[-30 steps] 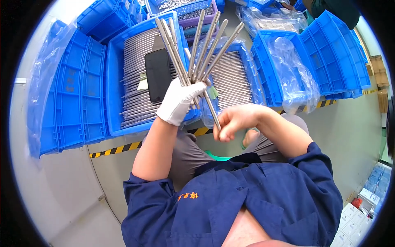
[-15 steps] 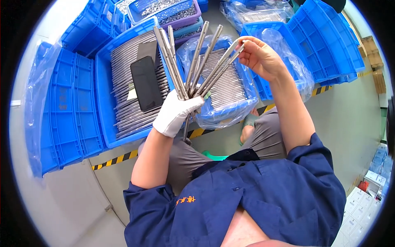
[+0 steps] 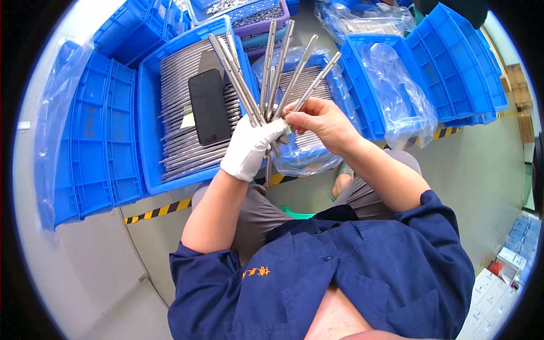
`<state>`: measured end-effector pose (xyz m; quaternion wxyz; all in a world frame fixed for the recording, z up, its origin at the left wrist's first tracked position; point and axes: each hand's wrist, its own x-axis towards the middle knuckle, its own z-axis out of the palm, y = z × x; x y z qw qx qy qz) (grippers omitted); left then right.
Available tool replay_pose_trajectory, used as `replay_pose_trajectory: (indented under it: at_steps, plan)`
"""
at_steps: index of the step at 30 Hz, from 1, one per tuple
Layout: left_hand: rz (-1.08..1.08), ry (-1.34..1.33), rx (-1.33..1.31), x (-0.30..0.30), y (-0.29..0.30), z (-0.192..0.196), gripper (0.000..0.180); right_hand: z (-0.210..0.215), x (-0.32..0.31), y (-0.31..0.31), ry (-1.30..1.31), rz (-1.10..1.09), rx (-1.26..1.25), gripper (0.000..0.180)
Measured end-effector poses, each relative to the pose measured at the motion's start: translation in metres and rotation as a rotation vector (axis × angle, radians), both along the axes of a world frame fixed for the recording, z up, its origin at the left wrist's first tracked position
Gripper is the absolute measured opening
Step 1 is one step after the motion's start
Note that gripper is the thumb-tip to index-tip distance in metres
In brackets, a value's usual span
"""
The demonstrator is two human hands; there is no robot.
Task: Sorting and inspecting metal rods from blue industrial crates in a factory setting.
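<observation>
My left hand (image 3: 249,148), in a white glove, grips a fanned bunch of several long grey metal rods (image 3: 271,73) by their lower ends. My bare right hand (image 3: 317,122) is right beside it, its fingertips pinching the base of the rightmost rod (image 3: 316,82) in the fan. Under the rods lies a blue crate (image 3: 148,141) filled with more such rods, with a black phone (image 3: 208,106) lying on them. A second crate (image 3: 334,85) lined with clear plastic holds more rods behind my hands.
An upturned blue crate (image 3: 90,141) sits at the left. More blue crates (image 3: 453,68), one holding a clear plastic bag (image 3: 399,90), stand at the right. A purple tray (image 3: 249,14) of small metal parts is at the top. Yellow-black tape (image 3: 158,209) marks the grey floor.
My right hand has come back from the rod tips at the upper right down to the base of the bunch beside my left hand. The bunch stays fanned in my left hand.
</observation>
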<state>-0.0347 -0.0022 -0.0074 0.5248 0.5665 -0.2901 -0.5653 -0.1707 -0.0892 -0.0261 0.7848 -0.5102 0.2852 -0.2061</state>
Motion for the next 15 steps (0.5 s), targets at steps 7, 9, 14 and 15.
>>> replay_pose_trajectory:
  at_steps: [7, 9, 14, 15]
  plan:
    - [0.008, 0.091, -0.034, 0.007, -0.002, -0.008, 0.022, 0.003, -0.018, -0.038, 0.001, 0.202, 0.226, 0.022]
    - [0.025, 0.172, -0.019, 0.005, -0.002, -0.01, 0.024, 0.0, -0.013, -0.026, -0.018, 0.354, 0.346, 0.025]
    - [-0.038, 0.135, -0.021, 0.0, -0.001, -0.007, 0.025, -0.01, -0.006, -0.015, -0.032, 0.466, 0.537, 0.025]
    - [-0.037, 0.109, -0.012, -0.001, -0.002, -0.004, 0.025, -0.011, -0.007, -0.009, 0.054, 0.464, 0.498, 0.025]
